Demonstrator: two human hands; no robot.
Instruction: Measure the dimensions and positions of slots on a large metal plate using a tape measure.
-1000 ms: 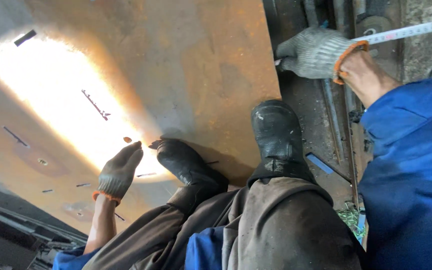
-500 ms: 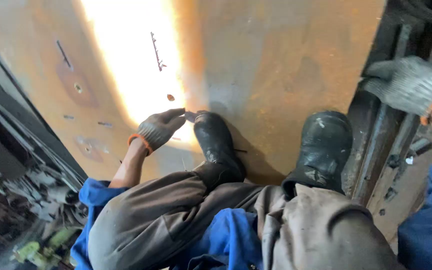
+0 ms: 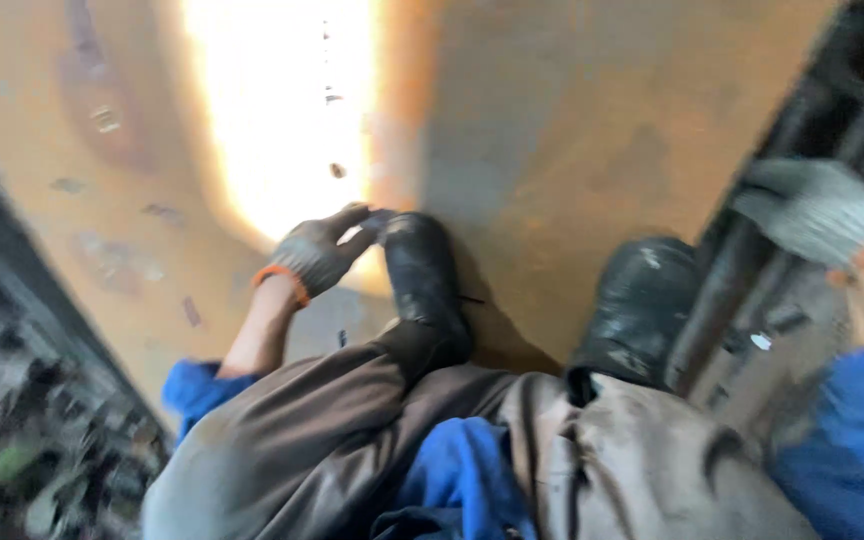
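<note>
Left hand (image 3: 320,252) on plate (image 3: 552,130), touching left boot (image 3: 422,275) toe. Right boot (image 3: 642,305) near plate edge; right hand (image 3: 812,208) over rails (image 3: 752,290) beyond.

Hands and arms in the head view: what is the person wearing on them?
Both hands wear grey knit work gloves with orange cuffs: the left hand dark and grimy, the right hand lighter grey. Blue sleeves are pushed up, baring the forearms. The frame is motion-blurred, so finer detail is unclear.

Motion-blurred right hand (image 3: 820,208) near the frame's edge, blurred clutter (image 3: 22,440) lower left.
</note>
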